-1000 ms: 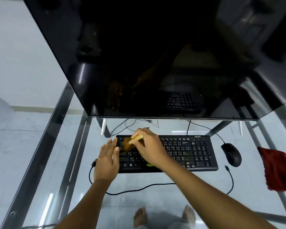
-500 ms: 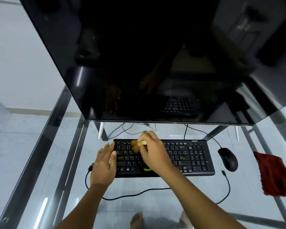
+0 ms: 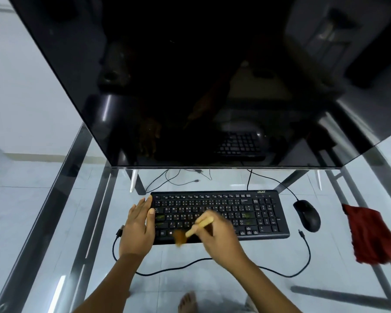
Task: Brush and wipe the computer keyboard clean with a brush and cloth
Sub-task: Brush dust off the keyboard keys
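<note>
— Where is the keyboard sitting on your feed?

— I'm seeing the black keyboard point(image 3: 235, 208) lying flat on the glass surface point(image 3: 212, 283), in the lower middle of the frame, just below the bottom edge of the dark monitor point(image 3: 201, 75).

— And the hands?

— The left hand point(image 3: 138, 229) is resting at the keyboard's left end, fingers straight and together, thumb lying against the edge keys. The right hand point(image 3: 221, 236) is hovering over the lower-left keys, its fingers curling round the pale handle of the brush point(image 3: 198, 225). The hand is blurring, so I'm not making out the exact grip. The brown bristles are pointing toward the lower left, at the keyboard's near edge.

— The cloth?

— The red cloth point(image 3: 370, 236) is lying crumpled near the right edge of the frame, well apart from the keyboard, with the black mouse point(image 3: 307, 215) sitting between them. A black cable point(image 3: 190, 265) is looping across the surface below the keyboard.
</note>
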Motion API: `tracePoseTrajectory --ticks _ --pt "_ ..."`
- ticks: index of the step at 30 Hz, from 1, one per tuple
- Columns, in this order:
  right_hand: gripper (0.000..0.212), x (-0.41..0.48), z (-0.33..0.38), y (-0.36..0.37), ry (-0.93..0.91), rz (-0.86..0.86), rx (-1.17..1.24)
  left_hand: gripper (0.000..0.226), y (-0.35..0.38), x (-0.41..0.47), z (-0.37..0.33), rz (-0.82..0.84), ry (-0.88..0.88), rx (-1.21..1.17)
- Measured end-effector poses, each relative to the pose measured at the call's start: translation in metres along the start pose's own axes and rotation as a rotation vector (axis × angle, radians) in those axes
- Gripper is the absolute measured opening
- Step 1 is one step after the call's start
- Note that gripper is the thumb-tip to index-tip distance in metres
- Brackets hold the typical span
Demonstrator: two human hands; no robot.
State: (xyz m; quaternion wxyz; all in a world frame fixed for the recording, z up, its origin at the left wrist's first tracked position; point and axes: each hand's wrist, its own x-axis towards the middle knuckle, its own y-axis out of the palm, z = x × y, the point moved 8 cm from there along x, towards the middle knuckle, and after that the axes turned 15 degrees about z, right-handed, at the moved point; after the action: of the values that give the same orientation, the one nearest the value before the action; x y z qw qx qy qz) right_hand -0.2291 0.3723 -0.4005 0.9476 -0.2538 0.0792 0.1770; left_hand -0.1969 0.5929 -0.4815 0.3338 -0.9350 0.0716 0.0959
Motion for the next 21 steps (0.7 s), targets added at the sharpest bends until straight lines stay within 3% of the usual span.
tracePoseTrajectory --ticks 2,3,6,10,13,14,17,21 --pt "0.026 -0.005 0.000 -0.026 -0.041 -0.222 -0.034 0.054 0.002 -0.001 -0.002 0.005 0.011 -0.009" --pt "0.028 -0.004 0.003 -0.030 -0.054 -0.217 -0.033 0.054 0.002 -0.001 -0.003 0.005 0.016 -0.006" --pt "0.015 0.008 0.001 -0.015 -0.019 0.041 -0.057 0.054 0.001 0.000 0.000 0.008 0.001 0.008" --pt "0.009 0.021 0.003 -0.050 -0.036 -0.233 0.012 0.054 0.002 -0.001 -0.004 0.009 0.006 0.001" --pt "0.007 0.046 0.011 -0.019 0.016 0.051 -0.002 0.054 0.000 -0.001 -0.003 0.005 0.002 0.007" --pt "0.008 0.053 0.015 -0.015 0.007 0.065 -0.057 0.054 -0.001 -0.001 -0.002 0.003 0.002 0.006" --pt "0.010 0.068 0.032 -0.025 -0.072 -0.105 -0.026 0.053 0.001 -0.001 -0.006 -0.001 0.020 0.003" --pt "0.007 0.082 0.038 0.006 0.010 0.122 -0.083 0.053 -0.001 0.000 -0.006 -0.003 0.018 0.009"
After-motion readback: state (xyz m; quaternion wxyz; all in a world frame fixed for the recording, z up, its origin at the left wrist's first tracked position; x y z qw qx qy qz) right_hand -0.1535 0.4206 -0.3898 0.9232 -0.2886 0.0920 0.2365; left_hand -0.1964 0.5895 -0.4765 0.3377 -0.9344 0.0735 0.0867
